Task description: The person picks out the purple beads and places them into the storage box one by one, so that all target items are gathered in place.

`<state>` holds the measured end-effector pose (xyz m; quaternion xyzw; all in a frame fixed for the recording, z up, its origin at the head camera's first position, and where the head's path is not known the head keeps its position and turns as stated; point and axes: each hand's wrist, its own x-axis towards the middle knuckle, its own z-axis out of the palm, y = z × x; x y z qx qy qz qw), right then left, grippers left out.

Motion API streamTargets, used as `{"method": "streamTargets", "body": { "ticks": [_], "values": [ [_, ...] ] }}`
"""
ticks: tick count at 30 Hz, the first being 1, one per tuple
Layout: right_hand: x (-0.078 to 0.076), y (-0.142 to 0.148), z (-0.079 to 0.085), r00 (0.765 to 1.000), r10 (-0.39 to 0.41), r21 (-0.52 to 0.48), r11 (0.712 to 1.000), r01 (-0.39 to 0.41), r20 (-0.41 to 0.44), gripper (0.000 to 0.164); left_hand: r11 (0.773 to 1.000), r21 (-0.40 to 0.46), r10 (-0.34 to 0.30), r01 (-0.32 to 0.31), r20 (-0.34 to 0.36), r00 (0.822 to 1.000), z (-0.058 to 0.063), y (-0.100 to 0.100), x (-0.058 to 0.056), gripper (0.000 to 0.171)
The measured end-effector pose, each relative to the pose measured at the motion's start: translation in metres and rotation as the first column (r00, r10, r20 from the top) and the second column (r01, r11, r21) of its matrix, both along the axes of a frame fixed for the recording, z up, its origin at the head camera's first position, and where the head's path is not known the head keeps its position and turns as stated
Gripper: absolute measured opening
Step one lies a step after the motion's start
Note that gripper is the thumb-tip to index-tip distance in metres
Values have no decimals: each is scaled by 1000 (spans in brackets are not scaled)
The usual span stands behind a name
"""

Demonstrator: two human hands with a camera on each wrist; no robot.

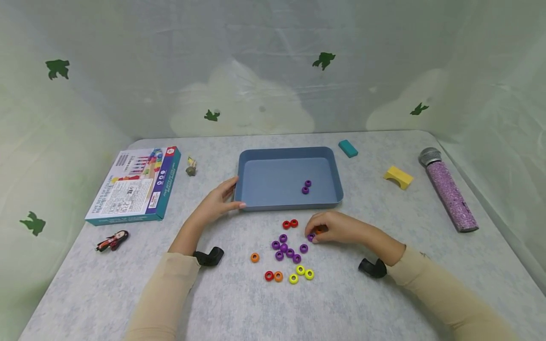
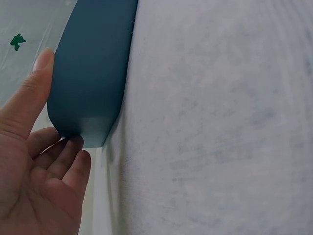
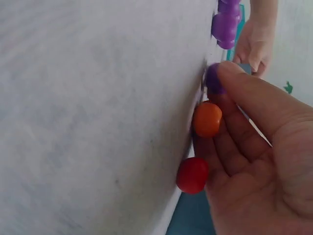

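My right hand point(image 1: 334, 227) pinches a purple bead point(image 3: 213, 79) between thumb and index finger, low over the table. In the right wrist view an orange bead point(image 3: 207, 119) sits right beside the curled fingers, and a red bead point(image 3: 192, 175) lies below it. My left hand point(image 1: 217, 201) grips the front left corner of a shallow blue tray point(image 1: 273, 207), the thumb along one wall and the fingers against another. Two purple beads point(image 1: 305, 190) lie inside the tray. Several more purple beads point(image 1: 283, 247) are grouped in front of it.
Around the purple group lie red beads point(image 1: 269, 275), orange beads point(image 1: 254, 257) and yellow beads point(image 1: 309, 274). At left are a flat box point(image 1: 123, 189), a small doll point(image 1: 113, 240) and a figurine point(image 1: 191, 166). A teal block point(image 1: 348, 148), yellow arch block point(image 1: 398, 177) and glittery microphone point(image 1: 452, 194) stand right.
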<state>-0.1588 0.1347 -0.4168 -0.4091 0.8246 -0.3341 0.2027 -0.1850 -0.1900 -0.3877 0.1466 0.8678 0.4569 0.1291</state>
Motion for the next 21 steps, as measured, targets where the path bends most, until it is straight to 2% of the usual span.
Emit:
{"method": "streamTargets", "body": {
  "ticks": [6,10,13,16,21],
  "values": [
    [-7,-2,16,994,-111,-92,990,109,-18,20,1000,17,2,-2,4,1000,-5,-2,-2,79],
    [-24,-2,27,975,-213,-205,959,197,-60,22,1000,10,-8,8,-4,1000,-18,-7,-9,83],
    [-40,-2,29,955,-291,-246,931,270,-56,23,1000,-2,-14,14,-14,1000,-25,-11,-13,86],
    [-56,-1,27,933,-359,-212,914,346,-24,23,1000,-4,-11,11,-16,1000,-28,-12,-14,87],
    [-73,0,18,895,-445,-66,894,444,-7,21,1000,-2,-10,10,-14,1000,-28,-12,-14,86]
  ]
}}
